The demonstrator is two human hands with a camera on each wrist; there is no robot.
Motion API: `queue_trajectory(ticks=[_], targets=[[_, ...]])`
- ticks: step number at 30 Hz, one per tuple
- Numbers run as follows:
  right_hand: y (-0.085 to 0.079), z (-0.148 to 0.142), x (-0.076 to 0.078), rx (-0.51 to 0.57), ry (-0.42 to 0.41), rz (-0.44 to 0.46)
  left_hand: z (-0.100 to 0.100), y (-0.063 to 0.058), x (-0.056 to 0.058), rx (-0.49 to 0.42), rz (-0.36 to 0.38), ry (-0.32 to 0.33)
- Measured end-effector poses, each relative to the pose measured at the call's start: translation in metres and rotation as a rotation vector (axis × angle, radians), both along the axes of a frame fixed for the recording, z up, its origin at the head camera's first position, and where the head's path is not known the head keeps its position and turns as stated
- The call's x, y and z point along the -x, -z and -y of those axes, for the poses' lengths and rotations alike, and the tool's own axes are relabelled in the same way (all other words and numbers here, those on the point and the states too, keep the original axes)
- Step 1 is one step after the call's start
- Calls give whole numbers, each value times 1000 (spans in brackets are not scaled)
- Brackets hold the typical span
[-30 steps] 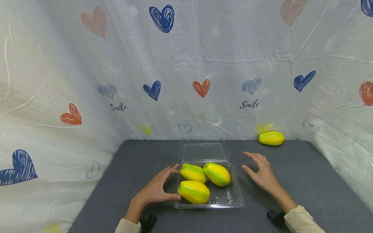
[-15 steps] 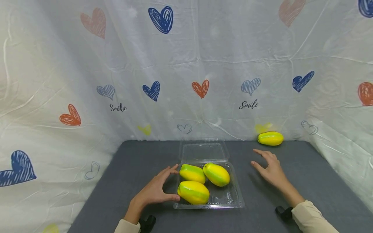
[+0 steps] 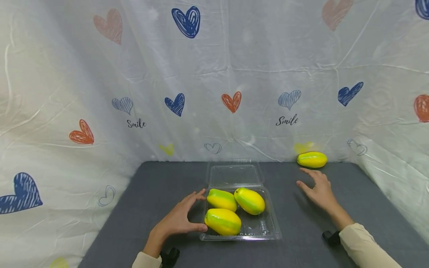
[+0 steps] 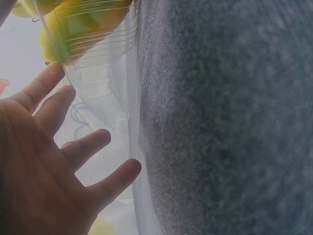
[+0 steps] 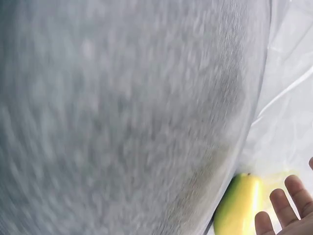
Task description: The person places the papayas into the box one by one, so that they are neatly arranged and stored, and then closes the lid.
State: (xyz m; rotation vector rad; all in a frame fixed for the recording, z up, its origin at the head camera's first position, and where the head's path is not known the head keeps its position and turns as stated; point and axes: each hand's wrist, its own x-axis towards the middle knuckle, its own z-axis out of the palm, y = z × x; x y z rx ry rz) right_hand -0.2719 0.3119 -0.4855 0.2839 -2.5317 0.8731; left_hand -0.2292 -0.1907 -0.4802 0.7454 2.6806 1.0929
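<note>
A hinged clear plastic container [image 3: 254, 236] lies with its lid [image 3: 236, 175] folded back, holding three yellow-green papayas: one at the back left [image 3: 222, 199], one at the back right [image 3: 249, 201] and one at the front left [image 3: 222, 222]. My left hand [image 3: 181, 216] is spread at the container's left side, fingertips right at its rim; the left wrist view shows this hand [image 4: 54, 147] with straight, parted fingers. A fourth papaya [image 3: 312, 159] lies at the table's far right. Just in front of it my right hand [image 3: 318, 190] reaches out with nothing in its grasp.
Grey cloth covers the table [image 3: 161, 178]. Behind and beside it hangs a white curtain [image 3: 201, 74] printed with hearts; the far papaya lies against its lower part. A black strap mount sits at each wrist.
My right hand has moved right and away from me, from beside the container towards the far papaya. The left hand, the container and the papayas have stayed in place.
</note>
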Motion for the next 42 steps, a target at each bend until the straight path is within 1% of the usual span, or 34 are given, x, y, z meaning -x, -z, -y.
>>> queue_trajectory(ticks=[9,16,25,28,34,39,42], targets=[[0,-17,13,-60,47,1,1,1,1,6,-4,-4],[2,-29,22,-104,87,30,1,2,1,-2,1,-2],[-1,-43,36,-152,161,76,1,3,1,-3,-3,3],[-4,-49,41,-165,177,103,1,3,1,-7,-1,3],[-13,-60,49,-192,175,176,1,3,2,-4,1,2],[-21,-66,56,-219,150,243,2,2,1,-4,3,4],[-23,-70,58,-236,136,290,2,2,1,-11,8,10]])
